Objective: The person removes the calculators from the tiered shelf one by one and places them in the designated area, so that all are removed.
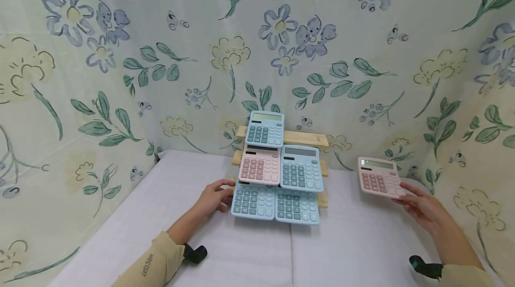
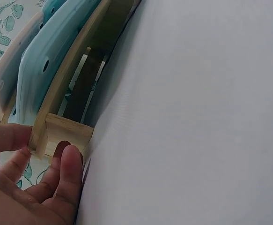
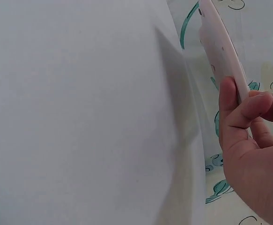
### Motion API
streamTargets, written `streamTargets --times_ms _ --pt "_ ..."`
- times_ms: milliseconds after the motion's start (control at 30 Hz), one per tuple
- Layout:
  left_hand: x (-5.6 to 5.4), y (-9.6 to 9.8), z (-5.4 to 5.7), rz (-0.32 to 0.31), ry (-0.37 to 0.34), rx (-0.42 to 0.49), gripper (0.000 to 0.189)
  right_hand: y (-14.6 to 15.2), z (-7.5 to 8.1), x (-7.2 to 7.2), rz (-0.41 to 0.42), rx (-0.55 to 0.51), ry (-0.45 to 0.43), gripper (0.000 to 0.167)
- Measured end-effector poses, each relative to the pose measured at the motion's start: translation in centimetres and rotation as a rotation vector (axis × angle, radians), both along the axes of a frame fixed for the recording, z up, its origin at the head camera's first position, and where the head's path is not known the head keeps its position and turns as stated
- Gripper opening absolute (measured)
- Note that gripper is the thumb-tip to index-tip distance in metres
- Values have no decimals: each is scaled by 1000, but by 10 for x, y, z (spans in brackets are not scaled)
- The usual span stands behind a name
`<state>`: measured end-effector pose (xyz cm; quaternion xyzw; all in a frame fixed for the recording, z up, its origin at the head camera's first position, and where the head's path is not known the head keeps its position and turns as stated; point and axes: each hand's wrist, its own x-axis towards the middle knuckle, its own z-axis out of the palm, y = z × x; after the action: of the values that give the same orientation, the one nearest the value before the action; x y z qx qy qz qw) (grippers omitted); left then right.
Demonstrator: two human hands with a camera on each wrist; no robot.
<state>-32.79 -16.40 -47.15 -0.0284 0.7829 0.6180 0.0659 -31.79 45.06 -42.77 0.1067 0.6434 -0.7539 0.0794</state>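
Note:
Near the table's right side my right hand (image 1: 422,208) holds a pink calculator (image 1: 377,178) by its lower right corner, thumb on one face and fingers on the other. The calculator is tilted up, off the table in the right wrist view. At the middle stands a tiered wooden rack (image 1: 307,138). My left hand (image 1: 214,197) grips its left end, with fingers curled about the wooden end piece (image 2: 68,131) in the left wrist view. On the rack lean a blue calculator (image 1: 264,129) on top, a pink calculator (image 1: 259,165) and a blue calculator (image 1: 301,168) in the middle, and two blue calculators (image 1: 253,202) at the bottom.
A white cloth (image 1: 346,242) with a crease covers the table. Floral curtains (image 1: 225,68) hang right behind the rack and along both sides. Dark wrist-camera mounts (image 1: 195,254) stick out from the sleeves.

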Motion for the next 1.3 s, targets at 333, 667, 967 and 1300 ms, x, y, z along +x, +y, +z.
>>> streamTargets --times_ms 333,667,967,1300 --pt "3 0 1 -1 8 -1 32 12 -14 -7 -72 60 -104 36" --pt "4 2 2 4 13 3 32 24 -30 -13 -87 60 -155 52" --pt "4 1 3 5 12 -3 33 28 -33 -25 -102 143 -203 81" --pt "2 0 1 13 13 -4 32 32 -33 -25 -97 50 -199 76"
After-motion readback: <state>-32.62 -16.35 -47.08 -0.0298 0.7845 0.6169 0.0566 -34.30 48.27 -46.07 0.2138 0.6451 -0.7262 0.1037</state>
